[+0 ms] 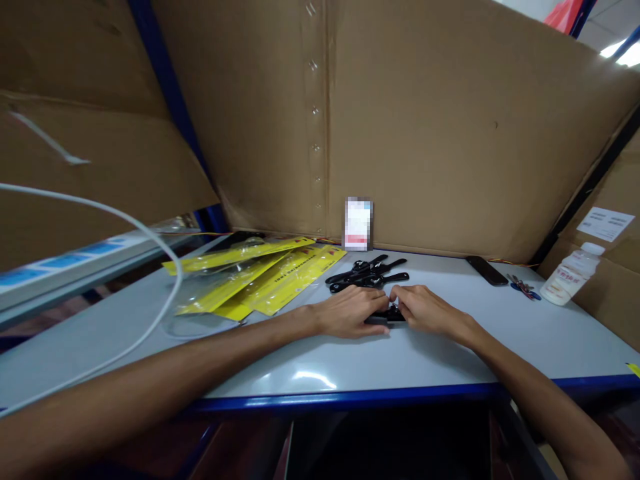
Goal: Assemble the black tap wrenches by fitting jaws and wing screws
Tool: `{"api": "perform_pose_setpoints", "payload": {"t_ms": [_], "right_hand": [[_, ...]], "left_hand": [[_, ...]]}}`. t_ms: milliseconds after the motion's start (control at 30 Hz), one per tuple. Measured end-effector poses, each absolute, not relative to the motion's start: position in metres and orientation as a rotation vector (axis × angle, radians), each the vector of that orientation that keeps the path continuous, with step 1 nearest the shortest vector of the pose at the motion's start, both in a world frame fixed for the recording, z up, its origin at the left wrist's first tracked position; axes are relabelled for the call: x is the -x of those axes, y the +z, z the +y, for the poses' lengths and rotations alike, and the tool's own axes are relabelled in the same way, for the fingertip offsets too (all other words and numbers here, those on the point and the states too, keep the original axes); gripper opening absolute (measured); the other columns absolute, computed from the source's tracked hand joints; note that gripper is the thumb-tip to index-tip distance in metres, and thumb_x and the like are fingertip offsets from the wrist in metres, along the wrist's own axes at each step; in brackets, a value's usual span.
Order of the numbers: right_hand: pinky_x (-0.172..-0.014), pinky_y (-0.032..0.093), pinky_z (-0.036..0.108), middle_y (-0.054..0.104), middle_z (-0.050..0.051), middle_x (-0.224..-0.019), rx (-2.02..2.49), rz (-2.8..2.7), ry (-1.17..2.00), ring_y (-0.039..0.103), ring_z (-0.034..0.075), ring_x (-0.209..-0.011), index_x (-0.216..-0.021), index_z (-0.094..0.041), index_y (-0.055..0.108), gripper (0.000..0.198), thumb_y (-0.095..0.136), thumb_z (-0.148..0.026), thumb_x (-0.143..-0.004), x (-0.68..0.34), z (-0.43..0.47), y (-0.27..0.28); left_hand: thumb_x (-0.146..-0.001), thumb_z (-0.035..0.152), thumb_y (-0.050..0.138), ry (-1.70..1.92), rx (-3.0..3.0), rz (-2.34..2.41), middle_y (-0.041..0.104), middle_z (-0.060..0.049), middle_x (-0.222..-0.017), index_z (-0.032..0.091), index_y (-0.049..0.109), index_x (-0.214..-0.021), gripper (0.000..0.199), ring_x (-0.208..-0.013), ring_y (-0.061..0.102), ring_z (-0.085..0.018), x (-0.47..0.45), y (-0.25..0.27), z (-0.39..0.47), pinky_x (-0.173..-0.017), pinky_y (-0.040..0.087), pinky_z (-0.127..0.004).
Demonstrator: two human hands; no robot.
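Note:
In front of me on the table, both my hands meet around a dark, flat hand tool whose exact kind I cannot make out. My left hand grips its left part, thumb along the near side. With bent fingers, my right hand pinches at its right part. A small shiny metal bit shows between the fingertips; the rest of the tool is covered by them. Just beyond the hands lies a pile of similar black tools with flat handles and small metal parts.
Yellow cards with clear plastic packaging lie at the left, near a white cable and a power strip. A blurred phone-like screen leans on the cardboard wall. At the right are a black phone, keys and a bottle.

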State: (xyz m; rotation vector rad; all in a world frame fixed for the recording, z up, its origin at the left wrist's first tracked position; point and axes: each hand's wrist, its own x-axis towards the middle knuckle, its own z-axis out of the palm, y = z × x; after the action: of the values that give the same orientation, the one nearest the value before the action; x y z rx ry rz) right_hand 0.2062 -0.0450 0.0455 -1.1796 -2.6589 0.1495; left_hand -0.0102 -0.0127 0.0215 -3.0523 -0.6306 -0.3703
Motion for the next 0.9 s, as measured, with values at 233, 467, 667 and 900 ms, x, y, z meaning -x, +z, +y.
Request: {"api": "perform_pose_setpoints", "payload": {"t_ms": [233, 467, 667, 900], "right_hand": [[-0.067, 0.033, 0.026, 0.067, 0.003, -0.086, 1.200, -2.620, 0.181, 0.052, 0.014, -0.073, -0.088, -0.020, 0.058, 0.017, 0.050, -0.005, -0.084, -0.208, -0.042, 0.048], [-0.064, 0.032, 0.024, 0.056, -0.005, -0.062, 1.231, -2.467, 0.373, 0.047, 0.011, -0.061, -0.077, -0.019, 0.058, 0.017, 0.054, -0.003, -0.079, -0.199, -0.039, 0.041], [-0.061, 0.035, 0.021, 0.061, -0.005, -0.063, 1.373, -2.259, 0.611, 0.054, 0.010, -0.060, -0.078, -0.017, 0.061, 0.014, 0.055, -0.004, -0.076, -0.198, -0.033, 0.038], [-0.067, 0.038, 0.023, 0.063, -0.002, -0.070, 1.253, -2.505, 0.528, 0.055, 0.011, -0.066, -0.096, -0.017, 0.071, 0.026, 0.056, -0.002, -0.081, -0.214, -0.035, 0.055]], "left_hand": [[-0.098, 0.049, 0.053, -0.416, 3.067, -0.729, 0.067, -0.008, -0.099, 0.017, 0.059, -0.103, 0.033, -0.084, 0.065, -0.021, 0.008, 0.016, -0.011, -0.070, 0.046, -0.030], [-0.100, 0.051, 0.050, -0.382, 3.044, -0.752, 0.069, -0.007, -0.096, 0.017, 0.058, -0.101, 0.035, -0.079, 0.064, -0.021, 0.007, 0.015, -0.012, -0.063, 0.041, -0.029], [-0.102, 0.048, 0.046, -0.325, 2.992, -0.761, 0.066, -0.006, -0.089, 0.017, 0.058, -0.093, 0.035, -0.073, 0.062, -0.019, 0.007, 0.016, -0.014, -0.059, 0.037, -0.029], [-0.101, 0.046, 0.048, -0.304, 2.995, -0.761, 0.067, -0.007, -0.090, 0.016, 0.059, -0.097, 0.032, -0.076, 0.063, -0.020, 0.006, 0.019, -0.016, -0.061, 0.038, -0.029]]}}
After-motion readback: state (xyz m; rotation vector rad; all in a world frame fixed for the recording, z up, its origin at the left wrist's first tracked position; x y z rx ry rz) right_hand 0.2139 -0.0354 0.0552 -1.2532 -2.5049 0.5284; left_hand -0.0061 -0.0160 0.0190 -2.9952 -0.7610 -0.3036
